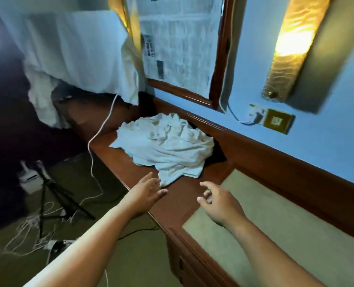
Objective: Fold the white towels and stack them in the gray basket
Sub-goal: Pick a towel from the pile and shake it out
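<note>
We see a crumpled heap of white towels (168, 146) lying on the brown wooden desk (178, 206), below a framed mirror (221, 59) papered over with newspaper. Our left hand (145, 193) reaches with straight, relaxed fingers to the heap's near corner; whether it touches, we cannot tell. Our right hand (217, 201) hovers apart from the heap, fingers loosely spread, holding nothing

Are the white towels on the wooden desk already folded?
No, the white towels lie in a crumpled, unfolded heap on the wooden desk.
</note>
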### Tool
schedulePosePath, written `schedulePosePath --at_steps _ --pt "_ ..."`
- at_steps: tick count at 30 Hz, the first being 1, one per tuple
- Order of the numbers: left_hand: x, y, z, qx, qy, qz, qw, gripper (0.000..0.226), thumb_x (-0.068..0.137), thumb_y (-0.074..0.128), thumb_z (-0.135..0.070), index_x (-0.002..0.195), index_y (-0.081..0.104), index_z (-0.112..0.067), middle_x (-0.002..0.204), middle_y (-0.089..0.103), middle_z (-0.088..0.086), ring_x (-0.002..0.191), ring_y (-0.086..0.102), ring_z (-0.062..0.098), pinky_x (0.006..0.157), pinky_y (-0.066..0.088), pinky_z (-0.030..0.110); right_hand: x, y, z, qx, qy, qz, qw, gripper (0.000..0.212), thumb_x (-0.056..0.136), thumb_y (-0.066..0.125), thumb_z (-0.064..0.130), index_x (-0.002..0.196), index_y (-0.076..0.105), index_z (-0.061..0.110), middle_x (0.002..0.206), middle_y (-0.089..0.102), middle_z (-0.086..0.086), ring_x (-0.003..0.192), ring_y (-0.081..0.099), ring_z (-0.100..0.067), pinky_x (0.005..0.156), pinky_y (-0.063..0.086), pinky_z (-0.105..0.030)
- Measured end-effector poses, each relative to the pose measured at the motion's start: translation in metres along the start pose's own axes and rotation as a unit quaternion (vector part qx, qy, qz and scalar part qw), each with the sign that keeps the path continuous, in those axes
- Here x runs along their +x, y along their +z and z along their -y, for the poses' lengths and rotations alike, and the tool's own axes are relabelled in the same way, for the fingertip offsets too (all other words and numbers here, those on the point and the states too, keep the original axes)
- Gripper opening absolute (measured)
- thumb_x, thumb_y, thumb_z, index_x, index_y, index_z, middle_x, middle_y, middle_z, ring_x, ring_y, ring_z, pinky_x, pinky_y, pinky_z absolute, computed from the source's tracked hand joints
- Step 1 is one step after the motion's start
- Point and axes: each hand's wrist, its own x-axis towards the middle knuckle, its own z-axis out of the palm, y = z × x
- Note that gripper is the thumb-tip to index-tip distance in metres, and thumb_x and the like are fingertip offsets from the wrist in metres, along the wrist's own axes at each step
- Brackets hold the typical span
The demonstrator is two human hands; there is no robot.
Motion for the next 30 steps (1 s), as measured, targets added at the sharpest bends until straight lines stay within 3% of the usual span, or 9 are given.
schedulePosePath --at_steps 4,10,13,16,24,30 --pt "0.027 -0.037 0.049 -0.014 -0.038 -0.034 0.999 0.063 0.090 0.060 -0.062 0.144 0.050 -0.031 0.166 0.020 -0.005 0.119 0.062 0.017 0.101 0.048 0.028 0.064 0.030 0.049 -0.006 -0.041 0.033 0.999 0.041 0.088 0.063 0.046 0.128 0.058 0.039 0.096 0.061 0.017 0.087 0.062 -0.004 0.073 0.049 -0.027" --pt "0.127 -0.083 0.086 0.001 -0.019 -0.046 0.999 0.052 0.092 0.061 -0.057 0.140 0.052 -0.037 0.166 0.022 -0.007 0.108 0.063 0.010 0.102 0.049 0.030 0.183 0.050 0.070 -0.024 -0.057 0.041 0.997 0.035 0.090 0.061 0.043 0.124 0.060 0.036 0.101 0.065 0.016 0.089 0.063 -0.005 0.073 0.051 -0.028" --pt "0.174 -0.092 0.103 -0.011 -0.018 -0.034 0.999 0.050 0.094 0.060 -0.056 0.139 0.053 -0.038 0.165 0.022 -0.009 0.104 0.065 0.007 0.102 0.049 0.031 0.249 0.057 0.073 -0.011 -0.030 0.055 0.998 0.032 0.092 0.061 0.042 0.123 0.059 0.034 0.096 0.064 0.014 0.088 0.062 -0.006 0.072 0.050 -0.028" --pt "0.206 -0.097 0.117 -0.011 -0.006 0.005 1.000 0.049 0.094 0.061 -0.055 0.140 0.051 -0.041 0.166 0.019 -0.013 0.109 0.065 0.006 0.101 0.050 0.029 0.295 0.065 0.074 -0.011 -0.007 0.053 0.999 0.033 0.092 0.062 0.042 0.123 0.060 0.032 0.099 0.064 0.014 0.094 0.062 -0.008 0.080 0.052 -0.032" --pt "0.309 -0.112 0.153 -0.007 0.024 0.057 0.998 0.048 0.094 0.058 -0.057 0.140 0.050 -0.043 0.164 0.022 -0.016 0.111 0.062 0.002 0.091 0.047 0.021 0.384 0.094 0.048 -0.033 0.081 0.053 0.995 0.037 0.093 0.060 0.040 0.128 0.057 0.030 0.122 0.060 0.006 0.110 0.059 -0.012 0.090 0.050 -0.032" --pt "0.382 -0.114 0.177 0.007 0.075 0.130 0.989 0.047 0.095 0.060 -0.054 0.140 0.050 -0.041 0.160 0.030 -0.018 0.110 0.062 -0.001 0.095 0.047 0.020 0.443 0.124 0.018 -0.054 0.176 0.021 0.983 0.051 0.095 0.059 0.036 0.143 0.044 0.028 0.139 0.042 -0.004 0.120 0.054 -0.025 0.089 0.049 -0.036"
